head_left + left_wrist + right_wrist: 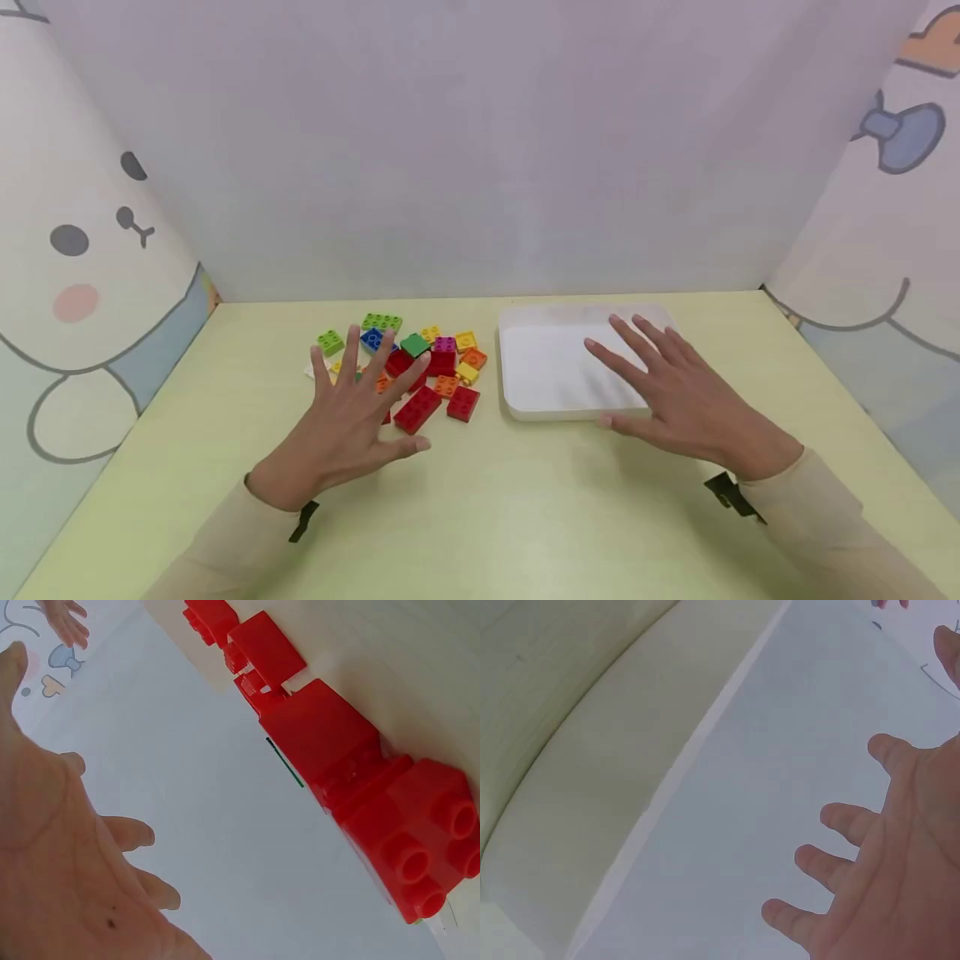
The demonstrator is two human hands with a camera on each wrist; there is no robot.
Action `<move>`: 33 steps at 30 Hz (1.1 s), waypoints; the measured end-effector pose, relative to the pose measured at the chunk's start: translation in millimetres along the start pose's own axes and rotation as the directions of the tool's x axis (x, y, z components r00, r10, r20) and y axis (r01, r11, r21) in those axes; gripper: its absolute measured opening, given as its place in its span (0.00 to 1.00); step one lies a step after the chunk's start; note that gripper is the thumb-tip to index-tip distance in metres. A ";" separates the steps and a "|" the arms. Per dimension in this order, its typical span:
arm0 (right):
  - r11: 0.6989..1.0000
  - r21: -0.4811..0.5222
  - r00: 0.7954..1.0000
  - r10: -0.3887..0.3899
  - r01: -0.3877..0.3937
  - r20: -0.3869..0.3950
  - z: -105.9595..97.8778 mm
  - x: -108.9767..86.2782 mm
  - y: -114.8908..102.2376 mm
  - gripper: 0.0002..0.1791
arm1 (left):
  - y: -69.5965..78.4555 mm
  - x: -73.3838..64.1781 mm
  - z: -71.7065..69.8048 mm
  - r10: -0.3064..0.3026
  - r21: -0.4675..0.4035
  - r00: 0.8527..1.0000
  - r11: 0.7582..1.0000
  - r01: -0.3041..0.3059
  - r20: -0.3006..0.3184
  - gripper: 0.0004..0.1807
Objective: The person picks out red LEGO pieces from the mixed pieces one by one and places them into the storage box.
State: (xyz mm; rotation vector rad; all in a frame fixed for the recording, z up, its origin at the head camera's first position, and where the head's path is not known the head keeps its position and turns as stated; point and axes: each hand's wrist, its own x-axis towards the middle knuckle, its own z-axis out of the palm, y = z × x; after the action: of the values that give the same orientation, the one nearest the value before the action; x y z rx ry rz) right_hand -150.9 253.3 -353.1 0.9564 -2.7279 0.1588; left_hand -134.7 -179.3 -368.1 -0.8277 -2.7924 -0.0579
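Observation:
My left hand (pixel 348 425) hovers with fingers spread over the near left part of a pile of toy building bricks, holding nothing. Red bricks (pixel 417 409) lie nearest to it, and they fill the right side of the left wrist view, where a studded red brick (pixel 424 840) is closest. Green, blue, yellow, orange and magenta bricks lie behind, such as a light green brick (pixel 382 322). Some bricks are hidden by the fingers. On the other side, my right hand (pixel 678 396) is spread above a white tray (pixel 551 367), also holding nothing. The tray's wall (pixel 622 742) shows close up in the right wrist view.
Everything stands on a pale yellow-green table (pixel 510 508). A plain light wall (pixel 480 167) rises behind it. Side panels with cartoon drawings (pixel 67 242) border the table on the left and right. The tray lies right of the bricks, a narrow strip of table between them.

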 end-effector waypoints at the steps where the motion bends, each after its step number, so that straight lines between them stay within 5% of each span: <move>1: 1.000 0.002 1.000 0.011 -0.011 0.003 0.1 0.0 3.6 0.47 | -1.0 -0.6 0.5 -0.003 0.004 1.000 1.000 0.003 0.002 0.52; 5: 0.988 0.063 0.990 0.139 -0.141 0.038 2.4 0.5 32.4 0.46 | -4.3 0.6 1.3 -0.014 -0.007 1.000 1.000 0.014 0.002 0.51; 7: 0.954 0.161 0.967 0.246 -0.254 0.070 7.0 -0.2 51.7 0.45 | -4.9 1.5 0.7 -0.020 -0.015 1.000 1.000 0.020 0.008 0.51; 13: 0.756 0.363 0.837 0.465 -0.545 0.289 30.2 -6.2 91.4 0.49 | -5.4 -0.5 -0.9 -0.034 -0.009 0.999 0.999 0.034 -0.004 0.50; 17: 0.722 0.331 0.783 0.473 -0.607 0.404 38.0 -6.7 97.6 0.47 | -7.7 -1.0 -2.4 -0.030 0.013 0.998 0.999 0.031 -0.052 0.49; 21: 0.723 0.330 0.785 0.479 -0.607 0.394 39.8 -8.1 98.6 0.39 | -8.8 -2.0 -3.6 -0.032 0.021 0.998 0.999 0.034 -0.062 0.48; 30: 0.658 0.457 0.800 0.451 -0.598 0.396 36.2 -20.4 105.7 0.38 | -18.9 7.3 -15.0 -0.025 0.080 0.999 0.996 0.027 -0.025 0.44; 33: 0.657 0.472 0.808 0.446 -0.588 0.384 34.3 -23.8 107.1 0.38 | -24.5 9.7 -20.9 -0.024 0.079 0.999 0.997 0.026 -0.023 0.43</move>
State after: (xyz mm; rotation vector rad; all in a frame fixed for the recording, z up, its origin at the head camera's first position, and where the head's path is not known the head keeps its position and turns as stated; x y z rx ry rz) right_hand -206.7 344.8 -394.7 0.2419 -3.1738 1.1017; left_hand -151.6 -196.9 -344.9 -0.7685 -2.7653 0.0399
